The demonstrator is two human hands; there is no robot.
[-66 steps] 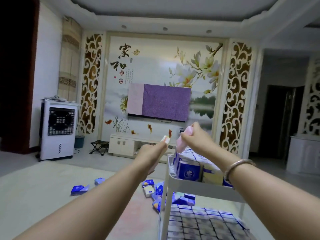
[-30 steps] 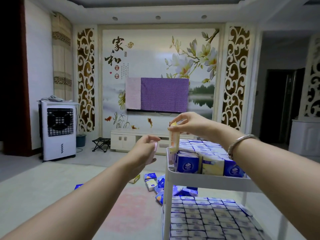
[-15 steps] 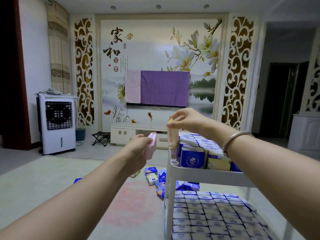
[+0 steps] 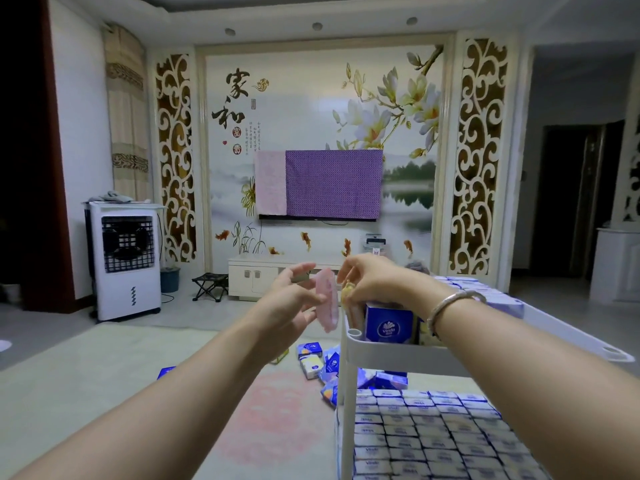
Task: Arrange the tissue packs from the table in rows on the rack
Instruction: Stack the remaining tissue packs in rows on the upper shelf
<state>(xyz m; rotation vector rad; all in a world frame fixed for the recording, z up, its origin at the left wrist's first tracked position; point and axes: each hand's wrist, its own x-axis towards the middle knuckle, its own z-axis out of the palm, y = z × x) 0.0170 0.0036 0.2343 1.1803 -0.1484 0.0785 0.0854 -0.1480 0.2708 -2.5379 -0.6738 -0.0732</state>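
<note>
The left hand (image 4: 291, 299) held a pink tissue pack (image 4: 328, 299) upright just left of the white rack (image 4: 349, 362), its thumb and lower fingers against the pack while the upper fingers stretched loosely forward. The right hand (image 4: 372, 280), with a silver bangle (image 4: 450, 303) on the wrist, was curled down over the near left corner of the rack's top tier, its fingertips pinching a yellowish tissue pack (image 4: 347, 292) that stood on end at that corner. Beside it on the same tier stood a blue tissue pack (image 4: 388, 322), and further packs ran in rows toward the far right, partly hidden by the right arm. The lower tier (image 4: 429, 434) was filled with packs in tidy rows, seen from above. On the floor just left of the rack lay a loose heap of blue and yellow packs (image 4: 317, 362), with one more blue pack (image 4: 166, 372) well apart to the left. At the far wall stood a white air cooler (image 4: 124, 258), a low white cabinet (image 4: 256, 278), and a screen draped in purple cloth (image 4: 332, 183).
</note>
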